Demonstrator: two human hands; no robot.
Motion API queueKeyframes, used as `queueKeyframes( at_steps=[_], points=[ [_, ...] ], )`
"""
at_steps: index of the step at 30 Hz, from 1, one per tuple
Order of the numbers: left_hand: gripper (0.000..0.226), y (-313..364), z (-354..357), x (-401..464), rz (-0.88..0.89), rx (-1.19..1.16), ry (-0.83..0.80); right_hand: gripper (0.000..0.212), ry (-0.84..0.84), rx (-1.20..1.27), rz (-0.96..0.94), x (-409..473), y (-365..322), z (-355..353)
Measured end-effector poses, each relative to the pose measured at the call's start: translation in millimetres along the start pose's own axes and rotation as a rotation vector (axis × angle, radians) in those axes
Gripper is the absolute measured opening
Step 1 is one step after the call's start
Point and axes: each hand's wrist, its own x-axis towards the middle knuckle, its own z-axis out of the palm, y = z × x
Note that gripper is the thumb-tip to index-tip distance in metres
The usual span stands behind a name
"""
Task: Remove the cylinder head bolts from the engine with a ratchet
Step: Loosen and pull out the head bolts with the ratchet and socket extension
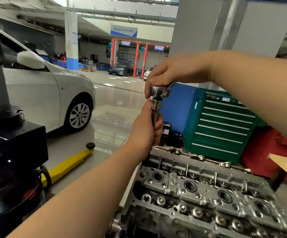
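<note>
The bare engine cylinder head (208,194) fills the lower right, with spark plug wells, valve springs and bolts showing. A chrome ratchet head (160,91) stands above its far left corner on a long socket extension (156,110). My right hand (172,73) grips the ratchet head from above, fingers curled round it. My left hand (147,127) is wrapped round the extension shaft below it. The lower end of the extension and the bolt under it are hidden behind my left hand.
A green tool chest (220,127) with drawers stands behind the engine, with a red object (266,152) to its right. A silver car (50,93) is at left, a yellow lift arm (67,165) lies on the floor, and dark machinery (10,160) stands at far left.
</note>
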Motion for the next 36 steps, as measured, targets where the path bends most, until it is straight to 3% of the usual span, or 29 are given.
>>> queueKeyframes(
  at_steps=[8,16,21,25,28,32,34,36],
  points=[
    [0.066,3,3,-3,0.006,0.010,-0.046,0.038,0.178,-0.172,0.007,-9,5,20],
    [0.064,2,4,-2,0.029,0.072,-0.067,0.051,0.523,-0.361,-0.130,-30,33,70],
    [0.063,3,-3,0,0.011,0.022,-0.047,0.049,0.563,-0.561,0.015,-17,6,72],
    [0.058,5,-6,0,-0.005,0.027,-0.043,0.049,0.627,-0.820,0.293,-8,-20,79],
    [0.058,4,4,-5,0.075,0.120,0.089,0.050,0.611,-0.844,0.405,-11,-36,82],
    [0.066,10,3,-22,0.125,0.290,0.275,0.030,0.642,-0.913,0.397,-5,-46,88],
    [0.052,10,-8,-39,0.121,0.284,0.277,0.040,0.722,-0.880,0.436,1,-43,92],
    [0.023,-2,-21,-66,0.136,0.286,0.213,0.051,0.818,-0.799,0.398,3,-34,93]
  ],
)
